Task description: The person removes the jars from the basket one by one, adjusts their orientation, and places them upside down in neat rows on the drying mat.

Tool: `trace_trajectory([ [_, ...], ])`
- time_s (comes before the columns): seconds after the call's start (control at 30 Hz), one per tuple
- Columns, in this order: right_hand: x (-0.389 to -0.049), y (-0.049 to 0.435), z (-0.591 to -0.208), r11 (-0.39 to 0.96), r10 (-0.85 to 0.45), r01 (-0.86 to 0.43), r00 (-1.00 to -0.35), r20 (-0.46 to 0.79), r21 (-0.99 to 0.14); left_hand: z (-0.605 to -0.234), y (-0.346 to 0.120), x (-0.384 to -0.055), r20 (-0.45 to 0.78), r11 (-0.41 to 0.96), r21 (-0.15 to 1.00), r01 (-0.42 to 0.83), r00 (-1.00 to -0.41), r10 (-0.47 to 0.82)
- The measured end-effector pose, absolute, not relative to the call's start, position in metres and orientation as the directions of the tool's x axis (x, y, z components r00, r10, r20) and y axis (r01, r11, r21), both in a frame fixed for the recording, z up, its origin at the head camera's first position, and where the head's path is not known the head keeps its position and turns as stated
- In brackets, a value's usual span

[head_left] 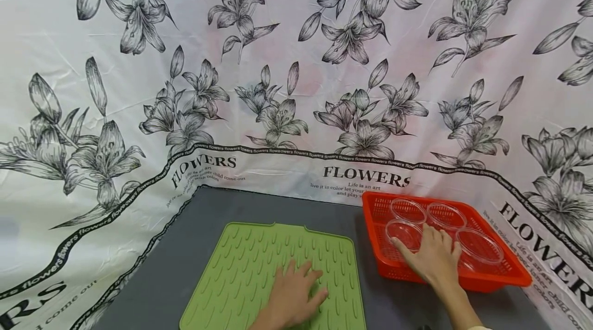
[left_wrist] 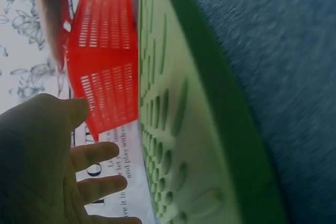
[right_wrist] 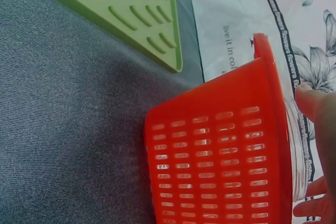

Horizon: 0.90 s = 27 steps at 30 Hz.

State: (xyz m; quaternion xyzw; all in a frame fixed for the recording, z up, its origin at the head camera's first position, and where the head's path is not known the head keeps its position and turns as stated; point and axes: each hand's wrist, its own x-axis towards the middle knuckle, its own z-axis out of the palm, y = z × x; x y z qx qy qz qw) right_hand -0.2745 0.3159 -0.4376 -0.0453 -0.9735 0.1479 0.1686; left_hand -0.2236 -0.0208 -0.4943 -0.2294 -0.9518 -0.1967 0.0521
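Observation:
A red plastic basket point(head_left: 377, 255) with slotted walls stands on the right and holds several clear round dishes point(head_left: 479, 245). Over its near side reaches my right hand point(head_left: 435, 258), thumb and fingers spread apart around the near-left clear dish point(head_left: 402, 233). In the right wrist view, the thumb and fingers show just above the basket's rim point(right_wrist: 283, 145). My left hand point(head_left: 294, 296) hovers over a green ridged mat point(head_left: 231, 268), its fingers spread and nothing in its grasp. The left wrist view shows its palm side and fingers point(left_wrist: 102, 187) beside the mat's raised surface.
Grey cloth point(head_left: 162, 258) covers the table under the mat and basket. A white flower-printed sheet point(head_left: 278, 175) hangs behind and along both sides of the table. The basket stands close to the sheet at the right, with a strip of grey between it and the mat.

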Motion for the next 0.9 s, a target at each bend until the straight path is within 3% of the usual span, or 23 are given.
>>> trace_trajectory([
  [0.37,-0.279,0.316,-0.44,0.948,0.16,0.085,-0.961,0.227,-0.307,-0.516,-0.024,-0.222,0.017,0.846,0.343,0.409,-0.903,0.429],
  [0.9,-0.285,0.319,-0.443,0.931,0.185,0.111,-0.965,0.186,-0.347,-0.525,-0.03,-0.204,-0.047,0.872,0.286,0.397,-0.903,0.427],
])
